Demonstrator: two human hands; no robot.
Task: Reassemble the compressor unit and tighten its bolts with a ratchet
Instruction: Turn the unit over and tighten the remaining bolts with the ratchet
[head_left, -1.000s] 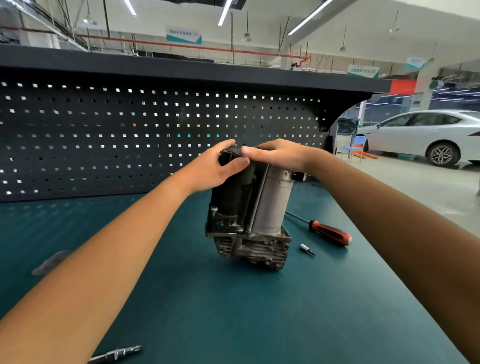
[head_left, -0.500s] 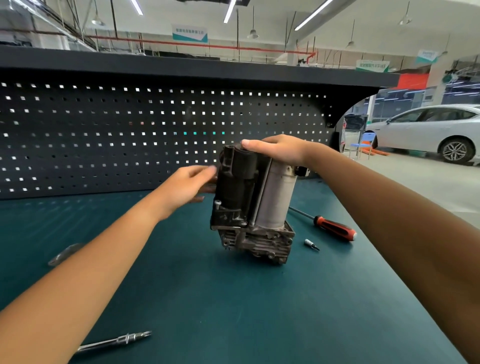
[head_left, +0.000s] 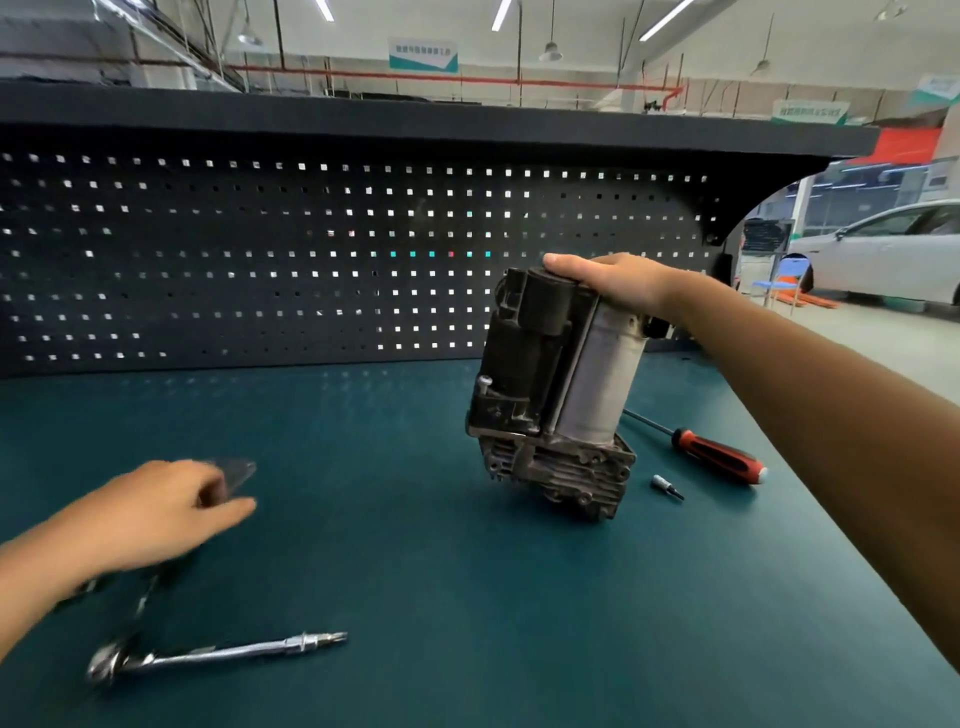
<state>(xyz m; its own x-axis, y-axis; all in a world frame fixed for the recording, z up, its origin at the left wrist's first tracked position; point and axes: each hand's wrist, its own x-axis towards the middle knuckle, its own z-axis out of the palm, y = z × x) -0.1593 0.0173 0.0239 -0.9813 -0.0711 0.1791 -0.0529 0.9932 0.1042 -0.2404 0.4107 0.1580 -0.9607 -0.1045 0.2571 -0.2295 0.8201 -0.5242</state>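
Observation:
The compressor unit, with a black motor housing, a silver cylinder and a finned metal base, stands tilted on the green bench mat. My right hand grips its top end from above. My left hand is blurred, low at the left over the mat, fingers loosely bent beside a small flat grey piece; it holds nothing that I can make out. A chrome ratchet with an extension lies on the mat near the front left, apart from both hands.
A screwdriver with a red and black handle and a small bit socket lie right of the compressor. A black pegboard wall closes the back of the bench. A white car stands beyond the right end.
My left hand has left the compressor's top and swung down and left to the grey piece. My right hand keeps its grip, and the view has turned left, showing the whole ratchet.

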